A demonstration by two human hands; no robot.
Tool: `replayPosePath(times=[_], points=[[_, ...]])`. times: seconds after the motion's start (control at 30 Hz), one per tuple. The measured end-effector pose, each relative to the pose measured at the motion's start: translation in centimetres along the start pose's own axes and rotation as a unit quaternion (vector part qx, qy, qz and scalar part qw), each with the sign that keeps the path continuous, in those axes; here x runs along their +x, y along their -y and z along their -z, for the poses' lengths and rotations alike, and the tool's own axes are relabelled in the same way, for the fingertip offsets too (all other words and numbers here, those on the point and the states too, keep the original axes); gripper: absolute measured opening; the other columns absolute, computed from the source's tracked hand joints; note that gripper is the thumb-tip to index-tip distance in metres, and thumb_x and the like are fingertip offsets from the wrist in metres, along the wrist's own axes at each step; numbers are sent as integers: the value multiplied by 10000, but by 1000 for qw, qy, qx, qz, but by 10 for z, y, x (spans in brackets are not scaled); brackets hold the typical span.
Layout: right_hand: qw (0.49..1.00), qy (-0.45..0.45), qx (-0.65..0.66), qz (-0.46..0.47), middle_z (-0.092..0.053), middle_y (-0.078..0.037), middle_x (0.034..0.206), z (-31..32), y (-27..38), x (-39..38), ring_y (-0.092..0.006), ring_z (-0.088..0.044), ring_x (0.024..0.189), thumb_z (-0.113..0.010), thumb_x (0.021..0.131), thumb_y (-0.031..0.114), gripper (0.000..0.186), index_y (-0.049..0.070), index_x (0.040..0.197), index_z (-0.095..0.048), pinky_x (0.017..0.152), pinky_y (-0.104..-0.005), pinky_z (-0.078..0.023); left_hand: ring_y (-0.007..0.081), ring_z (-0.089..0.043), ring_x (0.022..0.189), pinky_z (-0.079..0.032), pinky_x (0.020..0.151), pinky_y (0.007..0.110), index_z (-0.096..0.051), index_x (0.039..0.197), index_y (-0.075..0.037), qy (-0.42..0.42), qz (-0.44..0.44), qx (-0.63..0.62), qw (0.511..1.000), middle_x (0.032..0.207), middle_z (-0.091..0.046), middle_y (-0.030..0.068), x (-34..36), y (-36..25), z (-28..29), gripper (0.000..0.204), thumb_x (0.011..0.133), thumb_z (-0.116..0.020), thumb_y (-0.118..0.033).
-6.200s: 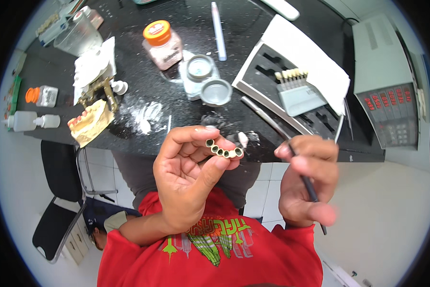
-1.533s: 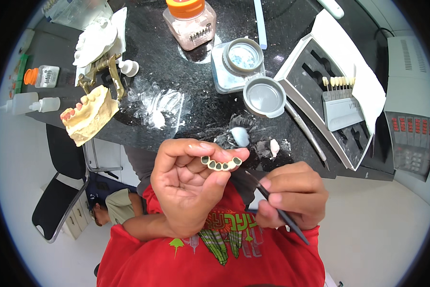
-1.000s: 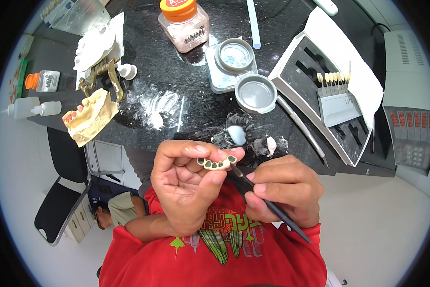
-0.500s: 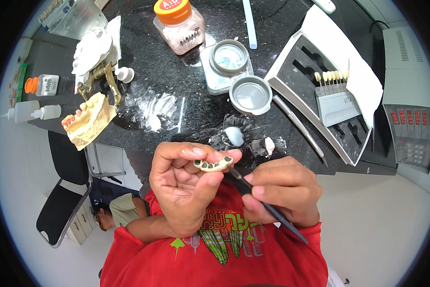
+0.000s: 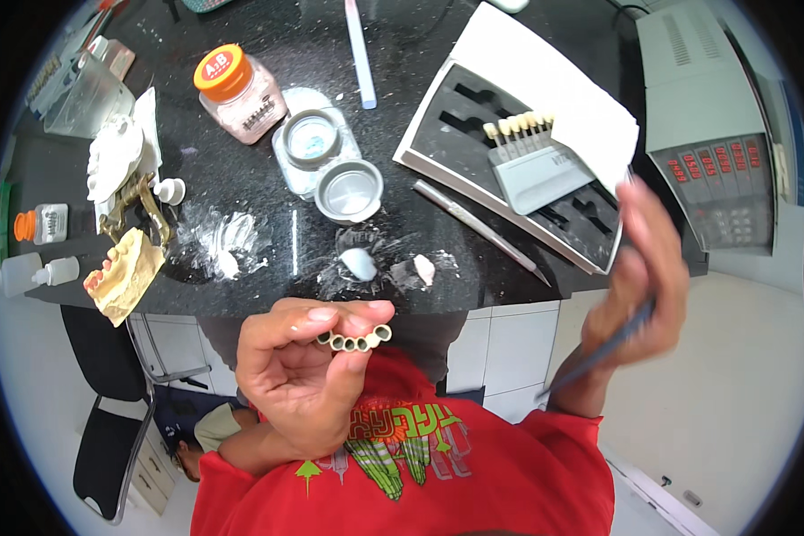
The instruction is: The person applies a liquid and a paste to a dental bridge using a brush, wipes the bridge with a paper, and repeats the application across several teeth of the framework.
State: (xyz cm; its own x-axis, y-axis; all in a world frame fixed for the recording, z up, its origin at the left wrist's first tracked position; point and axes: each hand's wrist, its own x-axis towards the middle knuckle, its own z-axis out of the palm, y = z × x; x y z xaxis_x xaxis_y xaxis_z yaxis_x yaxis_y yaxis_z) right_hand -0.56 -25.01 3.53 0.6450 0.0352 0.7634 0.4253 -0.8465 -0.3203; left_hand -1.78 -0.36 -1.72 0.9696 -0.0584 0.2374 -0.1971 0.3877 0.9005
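My left hand (image 5: 299,389) pinches a cream dental bridge (image 5: 355,341), its dark hollow undersides facing up, between thumb and fingertips below the bench edge. At the right, my right hand (image 5: 639,277), smeared by motion, is closed on a dark slim-handled tool (image 5: 598,348) beside the front corner of a white case (image 5: 417,138), apart from the bridge; the tool's tip is hard to see. On the bench above my left hand lie a bluish paste blob (image 5: 359,263) and a white lump (image 5: 424,270). A metal instrument (image 5: 478,228) lies left of the case.
Black bench (image 5: 545,45) holds a yellow stone model (image 5: 129,281), brass articulator (image 5: 135,201), orange-lidded jar (image 5: 250,107), lidded powder pot (image 5: 312,138) and tooth shade guide (image 5: 531,170). A furnace panel (image 5: 715,179) stands right. A person (image 5: 214,429) is low at left, near a black chair (image 5: 102,447).
My right hand, with the tool, has left the bridge's edge and swung up and right. My left hand keeps the bridge, now lower and further left in view. The whole view has shifted.
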Motion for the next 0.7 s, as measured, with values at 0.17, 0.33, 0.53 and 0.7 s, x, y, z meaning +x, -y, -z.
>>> replayPosePath(times=[0.17, 0.33, 0.53, 0.7], points=[[968, 152, -190, -62, -696, -166, 1158, 0, -27, 28, -359, -607, 1182, -748, 847, 161, 276, 56, 1101, -717, 983, -413, -480, 260, -664, 992, -566, 922, 468, -515, 1180, 21, 16, -18, -104, 994, 1045, -596, 158, 15, 4, -14, 379, 842, -626, 153], [968, 146, -202, -37, -716, -144, 1109, -10, -39, 26, -338, -634, 1143, -716, 869, 141, 176, 36, 1009, -739, 966, -408, -491, 271, -652, 1053, -568, 935, 401, -519, 1194, 37, 41, -6, -142, 989, 1115, -590, 167, 21, 2, -13, 375, 850, -605, 160], [994, 5, -100, -34, -736, -142, 996, -14, 5, 24, -318, -706, 944, -684, 833, -5, 142, -11, 969, -725, 877, -368, -540, 263, -649, 1065, -590, 894, 391, -498, 1267, 24, 26, 46, -96, 994, 1062, -601, 138, 17, -1, -12, 400, 885, -598, 91], [998, 6, -66, -5, -739, -126, 940, -24, 21, 16, -301, -711, 855, -691, 792, -44, 155, -15, 942, -718, 858, -371, -551, 259, -654, 1079, -571, 925, 376, -512, 1258, 53, 44, 86, -130, 987, 1132, -604, 155, 20, 0, -16, 386, 883, -586, 107]])
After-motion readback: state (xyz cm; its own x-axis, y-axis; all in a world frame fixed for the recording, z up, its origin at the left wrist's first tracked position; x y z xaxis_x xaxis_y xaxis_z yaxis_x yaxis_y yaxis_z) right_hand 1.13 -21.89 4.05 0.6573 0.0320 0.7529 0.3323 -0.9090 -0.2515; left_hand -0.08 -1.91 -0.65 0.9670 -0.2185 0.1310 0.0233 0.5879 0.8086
